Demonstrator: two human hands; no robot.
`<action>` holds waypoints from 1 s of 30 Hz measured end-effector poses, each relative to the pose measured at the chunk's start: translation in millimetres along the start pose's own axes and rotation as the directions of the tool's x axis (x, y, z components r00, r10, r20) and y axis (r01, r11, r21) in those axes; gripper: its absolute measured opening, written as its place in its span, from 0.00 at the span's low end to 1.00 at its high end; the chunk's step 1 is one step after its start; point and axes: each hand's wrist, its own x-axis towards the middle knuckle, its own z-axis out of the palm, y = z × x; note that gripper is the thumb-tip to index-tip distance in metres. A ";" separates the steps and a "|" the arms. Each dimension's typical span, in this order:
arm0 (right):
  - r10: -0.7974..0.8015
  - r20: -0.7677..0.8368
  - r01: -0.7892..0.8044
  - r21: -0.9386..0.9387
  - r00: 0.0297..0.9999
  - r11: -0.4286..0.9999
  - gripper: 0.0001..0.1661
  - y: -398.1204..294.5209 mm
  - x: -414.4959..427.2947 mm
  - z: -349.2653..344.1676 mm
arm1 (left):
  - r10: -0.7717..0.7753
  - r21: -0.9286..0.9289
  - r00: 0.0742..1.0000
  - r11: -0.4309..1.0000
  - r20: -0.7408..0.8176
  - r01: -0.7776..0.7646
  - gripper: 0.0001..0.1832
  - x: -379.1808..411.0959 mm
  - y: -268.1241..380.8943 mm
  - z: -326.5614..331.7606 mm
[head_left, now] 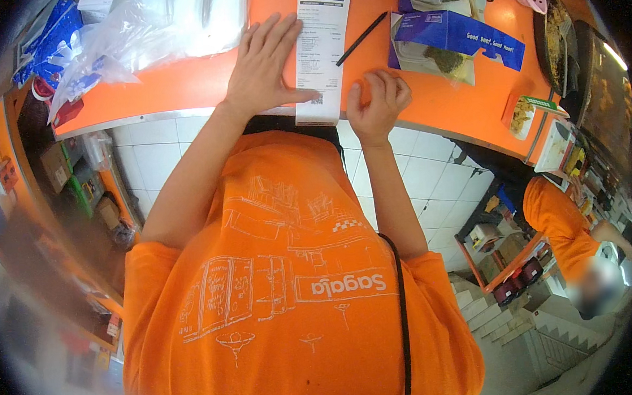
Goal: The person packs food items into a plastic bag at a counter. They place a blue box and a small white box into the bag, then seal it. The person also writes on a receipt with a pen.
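A long printed paper receipt lies on the orange tabletop, its lower end hanging a little over the front edge. My left hand rests flat and spread just left of the paper, thumb and a fingertip touching it; the hand grips nothing. To the right of the receipt, my right hand rests on the table near the edge. Its fingers curl loosely, with a gap to the thumb and nothing visible inside. A thin black stick, perhaps a pen, lies slantwise between the receipt and the food boxes.
Clear plastic bags cover the back left. Blue-sleeved food boxes stand at the right, with a smaller food carton nearer the corner. Shelves with boxes are at left. Another person in orange is at far right.
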 end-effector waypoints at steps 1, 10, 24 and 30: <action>0.018 -0.026 -0.018 0.017 1.000 1.000 0.16 -0.6 -0.3 0.6 | -0.002 0.004 1.000 1.000 0.007 0.002 0.63 0.4 0.4 -1.0; 0.055 -0.061 -0.051 0.061 0.997 0.997 0.15 -0.3 -1.3 3.7 | -0.026 0.022 0.999 0.999 0.046 0.025 0.63 1.8 2.0 -3.5; 0.050 -0.062 -0.047 0.057 0.997 0.997 0.14 -1.9 4.9 1.6 | -0.014 -0.020 1.000 1.000 0.027 0.015 0.64 3.4 2.9 -4.8; 0.077 -0.041 -0.072 0.114 0.996 0.991 0.12 -0.1 12.0 -8.9 | -0.042 0.018 0.997 0.999 0.068 0.041 0.64 7.2 7.5 -8.9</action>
